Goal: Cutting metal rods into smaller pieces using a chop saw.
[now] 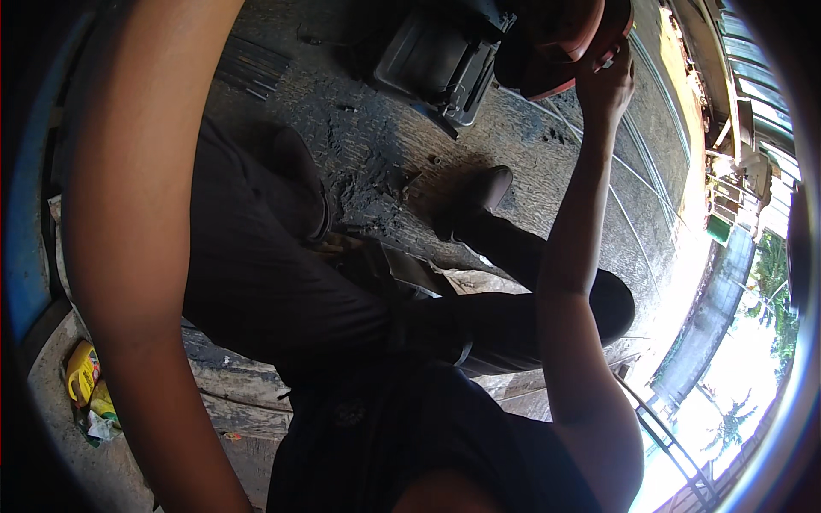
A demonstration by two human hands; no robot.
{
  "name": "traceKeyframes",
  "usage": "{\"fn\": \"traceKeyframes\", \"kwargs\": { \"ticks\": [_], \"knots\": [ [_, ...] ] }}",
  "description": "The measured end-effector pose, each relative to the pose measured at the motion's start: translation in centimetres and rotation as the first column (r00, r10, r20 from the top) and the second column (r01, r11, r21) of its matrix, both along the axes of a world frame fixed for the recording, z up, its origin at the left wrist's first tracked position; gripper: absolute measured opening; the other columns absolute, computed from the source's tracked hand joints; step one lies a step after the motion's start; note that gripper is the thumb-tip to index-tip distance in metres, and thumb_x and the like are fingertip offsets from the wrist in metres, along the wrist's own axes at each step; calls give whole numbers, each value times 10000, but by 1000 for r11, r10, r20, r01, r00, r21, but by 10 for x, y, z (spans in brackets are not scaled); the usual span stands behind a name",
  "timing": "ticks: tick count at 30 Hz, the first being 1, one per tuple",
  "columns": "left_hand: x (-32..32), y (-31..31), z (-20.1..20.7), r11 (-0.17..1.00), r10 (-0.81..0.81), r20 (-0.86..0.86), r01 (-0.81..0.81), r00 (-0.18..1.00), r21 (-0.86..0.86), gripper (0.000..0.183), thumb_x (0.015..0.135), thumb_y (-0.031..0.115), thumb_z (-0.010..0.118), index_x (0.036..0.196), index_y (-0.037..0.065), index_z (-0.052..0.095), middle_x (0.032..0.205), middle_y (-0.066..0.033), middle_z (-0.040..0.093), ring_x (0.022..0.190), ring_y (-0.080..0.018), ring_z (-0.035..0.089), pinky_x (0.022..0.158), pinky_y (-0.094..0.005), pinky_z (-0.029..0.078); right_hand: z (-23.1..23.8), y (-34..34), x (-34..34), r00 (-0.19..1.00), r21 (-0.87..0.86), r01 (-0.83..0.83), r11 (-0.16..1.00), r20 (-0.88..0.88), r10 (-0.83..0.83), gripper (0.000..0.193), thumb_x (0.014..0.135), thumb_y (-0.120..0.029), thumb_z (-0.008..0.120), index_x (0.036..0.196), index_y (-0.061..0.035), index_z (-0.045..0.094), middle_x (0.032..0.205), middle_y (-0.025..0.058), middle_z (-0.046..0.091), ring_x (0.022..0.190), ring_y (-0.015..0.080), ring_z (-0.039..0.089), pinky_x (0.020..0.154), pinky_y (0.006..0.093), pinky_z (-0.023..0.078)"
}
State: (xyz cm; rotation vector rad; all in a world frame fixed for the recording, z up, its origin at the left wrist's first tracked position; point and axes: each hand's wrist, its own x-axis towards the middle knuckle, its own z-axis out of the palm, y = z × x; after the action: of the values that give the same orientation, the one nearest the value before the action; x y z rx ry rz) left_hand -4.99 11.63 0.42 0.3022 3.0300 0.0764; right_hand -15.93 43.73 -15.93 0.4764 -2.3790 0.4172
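At the top right, my right hand (605, 81) is closed at the edge of a red, rounded part (564, 34) that looks like the disc guard of a machine; a ring shows on one finger. The top of this red part is cut off by the picture's edge. Just left of it, on the ground, is a dark, boxy metal frame or base (432, 64); whether the two are joined I cannot tell. My left forearm (145, 171) runs up the left side, and its hand lies beyond the upper edge.
Dark rods (252, 67) lie on the ground at the upper left. Long thin bars (633, 222) stretch along the right. My boots (487, 186) rest on dirty ground with black debris (355, 162). A yellow packet (83, 374) sits at the lower left.
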Motion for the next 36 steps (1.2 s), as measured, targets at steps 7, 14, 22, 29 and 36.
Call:
{"fn": "traceKeyframes", "kwargs": {
  "ticks": [7, 14, 22, 29, 36],
  "knots": [
    [3, 2, 0, 999, 41, -1, -41, 999, 0, 517, 899, 424, 579, 1275, 71, 599, 1298, -165, 591, 1198, -298, 569, 977, -415, 447, -2, -1, 3, 999, -23, 40, 999, 24, -39, 492, 851, -303, 642, 1215, 6, 524, 1045, 202, 634, 980, 376, 624, 818, 472, 509],
    [-7, -5, 2, 998, 16, 90, -21, 996, 60, 516, 898, 419, 585, 1272, 65, 597, 1291, -175, 592, 1185, -308, 575, 969, -418, 452, -5, -1, 3, 1000, -30, 26, 999, -4, -27, 469, 864, -303, 619, 1215, -8, 519, 1010, 212, 626, 962, 404, 621, 795, 498, 510],
    [-8, -5, -3, 998, 18, 81, -24, 997, 66, 516, 901, 416, 582, 1271, 57, 596, 1283, -190, 593, 1181, -315, 576, 966, -416, 453, -5, -3, 7, 999, -33, 36, 999, -2, -37, 440, 874, -291, 602, 1195, -3, 517, 1017, 226, 619, 944, 414, 623, 785, 503, 514],
    [-5, 0, 3, 996, 66, 156, -75, 986, 54, 509, 902, 411, 580, 1265, 54, 599, 1266, -188, 603, 1157, -318, 591, 950, -421, 464, -7, -3, 5, 999, -18, 33, 999, -12, -33, 432, 866, -269, 612, 1193, -6, 508, 1016, 220, 620, 934, 405, 627, 781, 497, 520],
    [-1, 3, 9, 994, 53, 53, -57, 997, 91, 482, 906, 393, 581, 1239, 46, 612, 1224, -186, 627, 1111, -325, 614, 922, -415, 481, -6, -1, 4, 995, -92, 71, 993, 71, -64, 509, 865, -327, 617, 1254, -16, 511, 1097, 195, 629, 1049, 374, 600, 883, 471, 486]
  ]
}}
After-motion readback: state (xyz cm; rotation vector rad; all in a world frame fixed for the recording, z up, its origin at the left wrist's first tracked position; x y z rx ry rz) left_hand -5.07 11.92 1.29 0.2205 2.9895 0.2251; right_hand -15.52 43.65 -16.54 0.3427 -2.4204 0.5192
